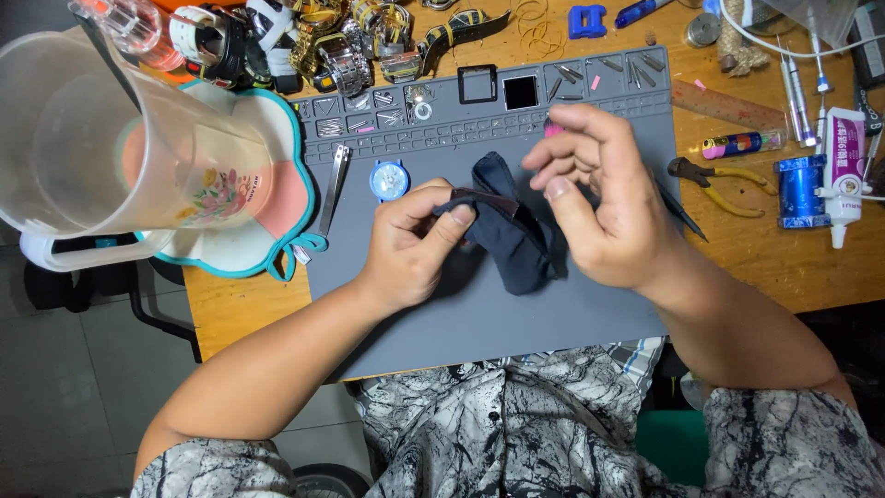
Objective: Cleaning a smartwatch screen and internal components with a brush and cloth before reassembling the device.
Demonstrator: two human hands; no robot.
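My left hand [412,242] pinches a dark strap-like piece together with a dark navy cloth [512,235] that lies bunched on the grey work mat [479,314]. Just right of the cloth hovers my right hand [604,198], fingers spread and curled, with a thin dark tool [684,214] sticking out behind it; a small pink thing [553,129] shows at its fingertips. A round blue watch case [389,180] lies on the mat left of my left hand, and metal tweezers [334,189] lie beside it.
A clear plastic jug [101,138] looms at the left over a flowered tray [267,184]. Several watches [323,41] are piled at the back. Yellow-handled pliers [724,180], a blue spool [797,189], a glue tube [843,161] and a ruler [724,103] lie on the wooden table at the right.
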